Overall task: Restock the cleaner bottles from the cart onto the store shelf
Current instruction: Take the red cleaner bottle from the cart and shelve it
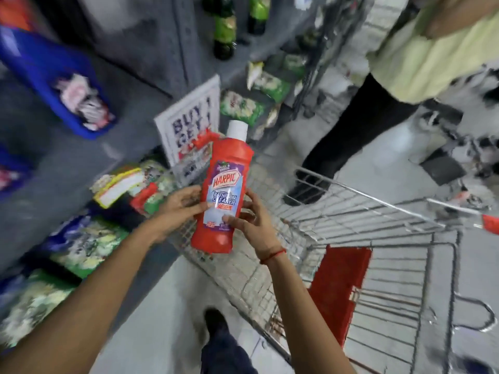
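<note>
A red bathroom cleaner bottle with a white cap and a purple and blue label stands upright in front of me, above the cart's near left edge. My left hand grips its left side at the label. My right hand holds its right side, thumb across the lower label; a red thread circles that wrist. The wire shopping cart lies to the right and below, with a red child-seat flap. The grey store shelf stands to the left and ahead.
A "Buy 1 Get 1" sign leans by the shelf. Green and blue packets fill the lower left shelves. Dark green bottles stand on an upper shelf. A blue bin hangs at upper left. Another person stands beyond the cart.
</note>
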{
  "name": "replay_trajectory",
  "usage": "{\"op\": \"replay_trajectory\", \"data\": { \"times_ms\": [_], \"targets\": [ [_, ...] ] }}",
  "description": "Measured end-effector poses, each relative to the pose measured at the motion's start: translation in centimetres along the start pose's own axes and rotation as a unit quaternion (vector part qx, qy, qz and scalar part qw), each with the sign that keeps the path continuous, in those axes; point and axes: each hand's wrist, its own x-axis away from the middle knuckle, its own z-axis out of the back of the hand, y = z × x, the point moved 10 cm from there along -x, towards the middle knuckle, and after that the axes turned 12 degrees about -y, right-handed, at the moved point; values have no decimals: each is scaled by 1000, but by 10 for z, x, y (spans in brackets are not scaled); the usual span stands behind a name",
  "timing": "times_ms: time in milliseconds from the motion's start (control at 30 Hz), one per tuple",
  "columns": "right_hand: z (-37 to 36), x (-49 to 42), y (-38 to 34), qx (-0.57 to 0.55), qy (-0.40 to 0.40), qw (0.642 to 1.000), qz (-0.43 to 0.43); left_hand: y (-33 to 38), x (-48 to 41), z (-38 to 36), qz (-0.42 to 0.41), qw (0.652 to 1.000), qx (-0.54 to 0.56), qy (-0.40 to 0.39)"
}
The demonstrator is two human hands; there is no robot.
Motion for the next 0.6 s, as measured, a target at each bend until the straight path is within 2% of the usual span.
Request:
{"op": "replay_trajectory", "data": {
  "times_ms": [300,600],
  "targets": [
    [-188,-2,-44,82,-160,981,69,29,185,114,-112,980,23,163],
    [-422,62,-39,152,-357,915,109,-16,419,202,-165,921,51,350]
  ]
}}
